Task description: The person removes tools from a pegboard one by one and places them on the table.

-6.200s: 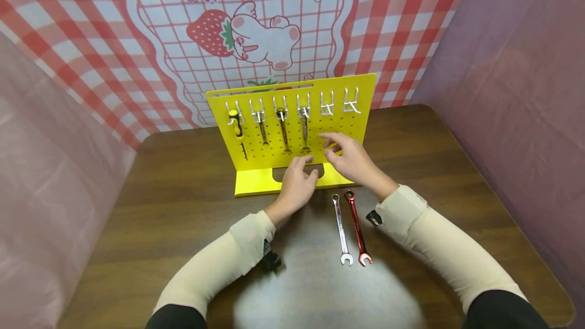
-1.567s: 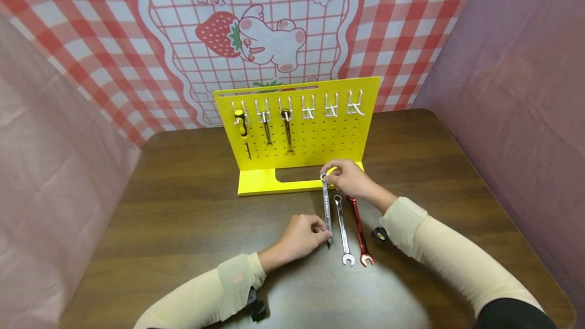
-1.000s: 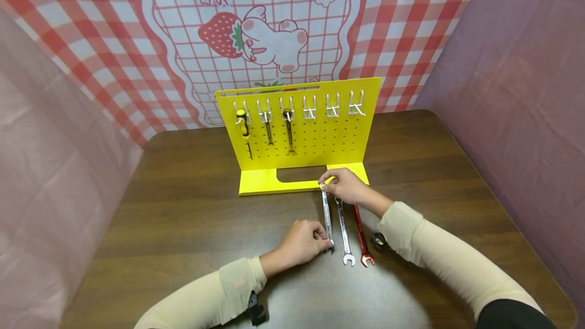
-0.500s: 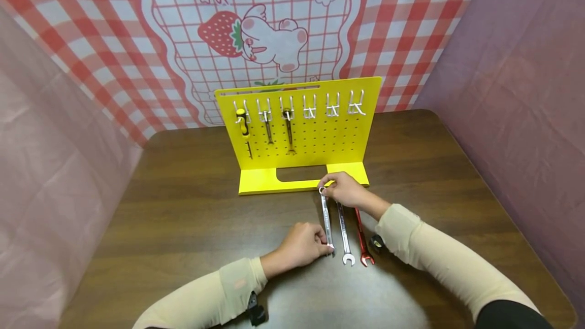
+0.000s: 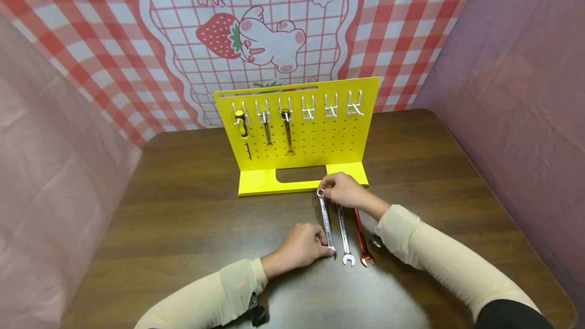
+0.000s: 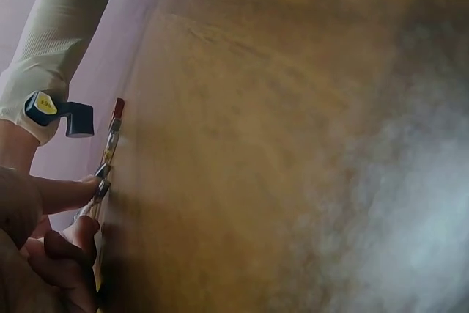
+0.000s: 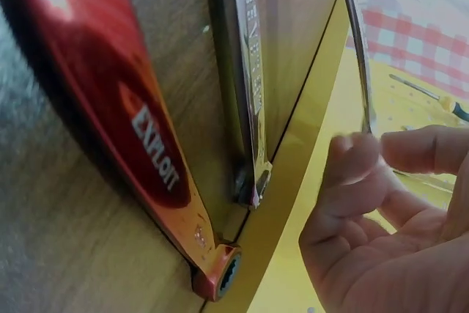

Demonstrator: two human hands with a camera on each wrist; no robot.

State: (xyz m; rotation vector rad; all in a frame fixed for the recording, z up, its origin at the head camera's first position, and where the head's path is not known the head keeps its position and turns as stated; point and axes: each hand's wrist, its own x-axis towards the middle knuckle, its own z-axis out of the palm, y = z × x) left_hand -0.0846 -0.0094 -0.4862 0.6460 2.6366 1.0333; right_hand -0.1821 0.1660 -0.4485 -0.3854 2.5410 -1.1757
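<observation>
Fingertips (image 7: 352, 155) of the right hand (image 5: 345, 190) pinch a silver wrench (image 5: 325, 220) by its ring end; the left hand (image 5: 299, 245) pinches its forked end. Beside it on the table (image 5: 183, 187) lie another wrench (image 5: 344, 232) and a red one (image 5: 361, 233), near the yellow pegboard (image 5: 315, 138).

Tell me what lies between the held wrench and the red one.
Another silver wrench lies between the held wrench and the red wrench. The head and right wrist views both show it; in the former, the right hand hides its far end.
</observation>
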